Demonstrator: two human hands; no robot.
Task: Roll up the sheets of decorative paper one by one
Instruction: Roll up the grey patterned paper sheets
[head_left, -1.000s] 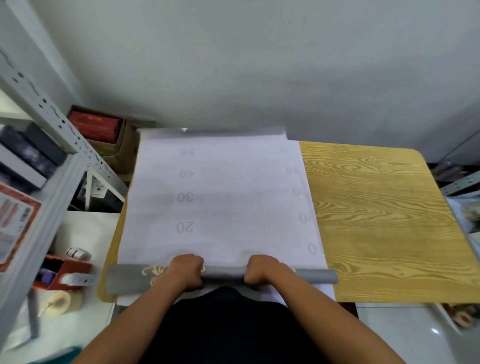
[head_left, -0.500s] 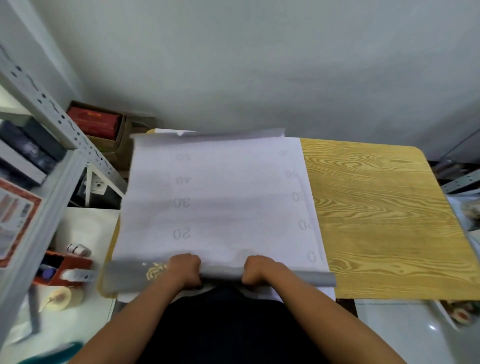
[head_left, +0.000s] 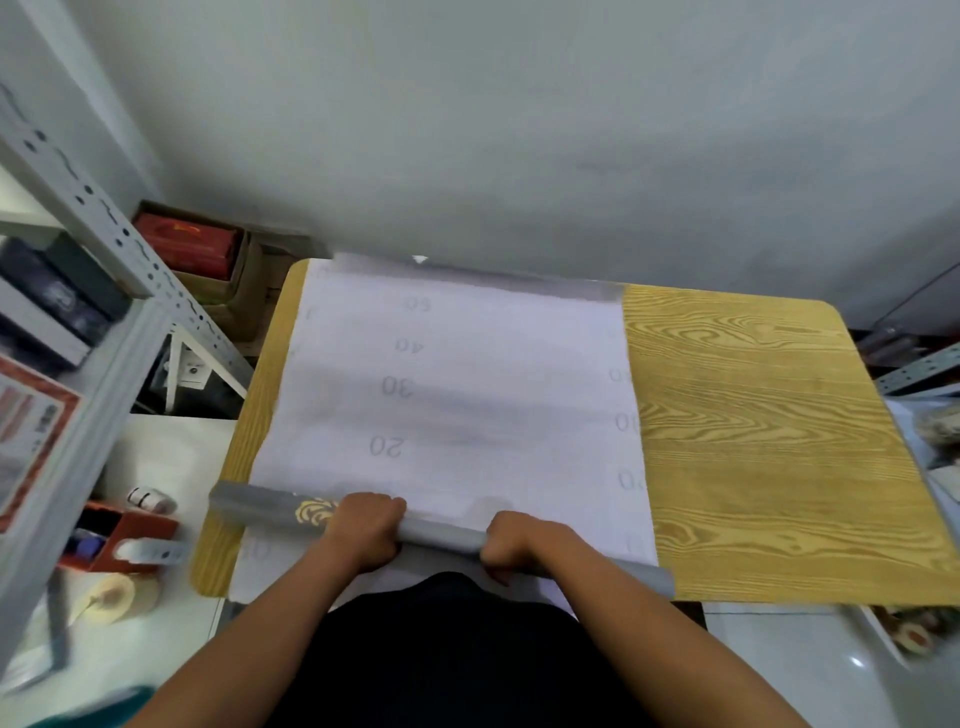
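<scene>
Low in the frame, the left hand (head_left: 365, 535) and right hand (head_left: 519, 545) curl their fingers round the grey roll (head_left: 441, 535), at the near end of the sheet (head_left: 457, 395) on the table (head_left: 753, 441). Roll upward with even pressure, keeping the ends square.

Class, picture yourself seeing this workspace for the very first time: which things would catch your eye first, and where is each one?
First, the two hands, left hand and right hand, gripping a grey roll with a gold motif at the near table edge. Beyond it, the white sheet with faint printed numbers covers the left part of the wood-grain table. A red box sits far left, behind the shelving.
</scene>
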